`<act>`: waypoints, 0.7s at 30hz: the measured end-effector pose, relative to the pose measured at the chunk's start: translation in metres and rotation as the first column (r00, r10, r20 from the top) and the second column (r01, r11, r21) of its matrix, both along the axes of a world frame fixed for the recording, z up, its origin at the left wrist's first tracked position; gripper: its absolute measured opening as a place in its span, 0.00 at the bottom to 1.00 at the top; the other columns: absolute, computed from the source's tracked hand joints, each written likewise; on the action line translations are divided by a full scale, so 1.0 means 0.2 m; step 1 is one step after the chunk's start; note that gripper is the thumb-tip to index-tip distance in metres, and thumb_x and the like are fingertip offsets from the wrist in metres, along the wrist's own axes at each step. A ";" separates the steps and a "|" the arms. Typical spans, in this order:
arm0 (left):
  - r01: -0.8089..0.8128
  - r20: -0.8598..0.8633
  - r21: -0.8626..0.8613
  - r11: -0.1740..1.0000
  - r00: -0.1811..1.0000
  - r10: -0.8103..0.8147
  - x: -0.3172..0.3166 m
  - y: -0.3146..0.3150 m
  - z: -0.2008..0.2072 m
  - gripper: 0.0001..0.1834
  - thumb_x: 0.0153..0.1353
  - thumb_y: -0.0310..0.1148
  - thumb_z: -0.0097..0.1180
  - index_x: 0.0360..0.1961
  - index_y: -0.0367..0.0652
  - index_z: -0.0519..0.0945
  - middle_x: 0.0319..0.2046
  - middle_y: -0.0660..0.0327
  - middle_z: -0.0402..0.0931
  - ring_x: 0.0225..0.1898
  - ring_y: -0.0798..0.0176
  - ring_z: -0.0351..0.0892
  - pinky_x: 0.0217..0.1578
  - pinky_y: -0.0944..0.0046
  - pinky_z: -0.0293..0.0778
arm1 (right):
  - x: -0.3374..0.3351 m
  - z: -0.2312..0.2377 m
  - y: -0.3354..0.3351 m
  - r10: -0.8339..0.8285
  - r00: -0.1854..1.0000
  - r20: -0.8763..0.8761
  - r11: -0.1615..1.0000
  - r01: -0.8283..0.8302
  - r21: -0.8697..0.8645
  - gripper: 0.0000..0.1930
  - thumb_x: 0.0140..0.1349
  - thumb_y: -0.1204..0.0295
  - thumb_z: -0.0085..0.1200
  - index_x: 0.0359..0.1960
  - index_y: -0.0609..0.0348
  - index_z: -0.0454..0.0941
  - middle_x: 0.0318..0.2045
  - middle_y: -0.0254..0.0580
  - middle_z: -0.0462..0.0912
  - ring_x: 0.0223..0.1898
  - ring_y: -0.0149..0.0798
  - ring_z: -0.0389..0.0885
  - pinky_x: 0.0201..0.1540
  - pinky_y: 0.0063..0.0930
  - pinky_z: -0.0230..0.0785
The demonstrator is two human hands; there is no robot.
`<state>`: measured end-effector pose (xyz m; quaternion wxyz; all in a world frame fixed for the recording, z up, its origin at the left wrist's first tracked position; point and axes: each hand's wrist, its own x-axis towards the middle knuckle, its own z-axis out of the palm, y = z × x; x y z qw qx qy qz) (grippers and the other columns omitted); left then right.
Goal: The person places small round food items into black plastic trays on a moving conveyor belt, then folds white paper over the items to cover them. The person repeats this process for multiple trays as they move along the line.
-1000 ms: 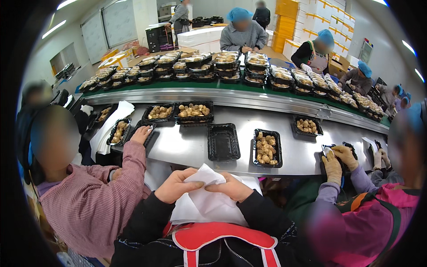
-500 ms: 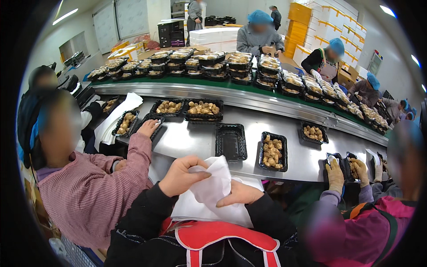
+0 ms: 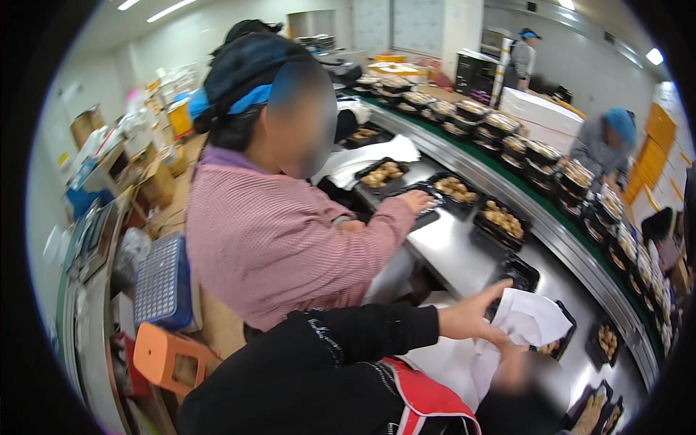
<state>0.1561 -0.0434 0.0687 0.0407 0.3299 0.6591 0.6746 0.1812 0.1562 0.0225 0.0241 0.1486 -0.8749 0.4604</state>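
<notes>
A thin white sheet (image 3: 533,319), soft and creased, is held up between my hands. My left hand (image 3: 471,317) pinches its left side between thumb and fingers. Lower down, my right hand (image 3: 513,362) grips the same sheet, though a blur covers much of it. Beneath them a stack of white sheets (image 3: 438,355) lies across my lap. Just beyond my left hand is an empty black plastic tray (image 3: 520,270) on the metal table. Partly behind the sheet sits another black tray (image 3: 569,330) holding brown, roundish produce that looks like mushrooms.
A co-worker in a pink checked sleeve (image 3: 388,232) reaches over the table at my left. Filled trays (image 3: 500,221) line the metal table (image 3: 453,250). Beyond runs a green conveyor (image 3: 551,199) carrying stacked packed trays. An orange stool (image 3: 167,355) and a blue crate (image 3: 161,283) stand at far left.
My view has swung left, so the table and trays appear further right. The sheet stays between my hands and now hangs nearer the trays.
</notes>
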 end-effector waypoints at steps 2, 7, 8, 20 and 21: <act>0.332 0.294 0.095 0.938 0.891 -0.345 0.02 0.02 0.06 0.45 0.53 0.41 0.75 0.69 0.38 0.66 0.57 0.55 0.77 0.65 0.60 0.71 0.67 0.59 0.62 | 0.00 -0.02 0.03 0.033 0.997 0.066 0.996 -0.038 0.077 0.28 0.65 0.72 0.59 0.66 0.59 0.66 0.63 0.47 0.71 0.62 0.44 0.73 0.62 0.40 0.68; 0.127 -0.108 -0.192 0.973 0.983 -0.149 0.02 0.14 -0.06 0.32 0.53 0.38 0.71 0.58 0.38 0.75 0.52 0.49 0.80 0.56 0.49 0.78 0.59 0.55 0.71 | 0.04 -0.12 0.00 0.130 0.984 0.119 0.958 -0.156 0.240 0.30 0.65 0.71 0.59 0.68 0.58 0.65 0.67 0.49 0.69 0.66 0.47 0.71 0.67 0.44 0.65; 0.000 -0.275 -0.343 0.939 0.956 -0.100 0.00 0.15 -0.06 0.31 0.53 0.36 0.70 0.57 0.38 0.76 0.51 0.48 0.80 0.54 0.46 0.79 0.57 0.55 0.73 | 0.06 -0.13 -0.01 0.133 0.989 0.066 0.964 -0.144 0.222 0.29 0.66 0.70 0.59 0.68 0.58 0.65 0.67 0.49 0.70 0.66 0.47 0.71 0.66 0.43 0.65; 0.012 0.404 0.570 0.821 0.867 -0.292 0.07 0.20 0.14 0.25 0.63 0.18 0.54 0.62 0.41 0.70 0.34 0.59 0.79 0.26 0.66 0.81 0.25 0.65 0.78 | 0.24 0.06 -0.18 0.555 0.692 0.461 0.822 -0.373 -0.430 0.31 0.48 0.76 0.69 0.57 0.67 0.75 0.50 0.45 0.83 0.52 0.41 0.81 0.57 0.35 0.73; -0.028 0.423 0.559 0.829 0.869 -0.256 0.06 0.19 0.16 0.25 0.63 0.17 0.54 0.61 0.41 0.70 0.33 0.59 0.79 0.26 0.66 0.80 0.25 0.65 0.78 | 0.22 0.06 -0.18 0.621 0.631 0.465 0.783 -0.478 -0.398 0.31 0.49 0.75 0.69 0.57 0.68 0.75 0.50 0.45 0.83 0.52 0.41 0.81 0.57 0.35 0.73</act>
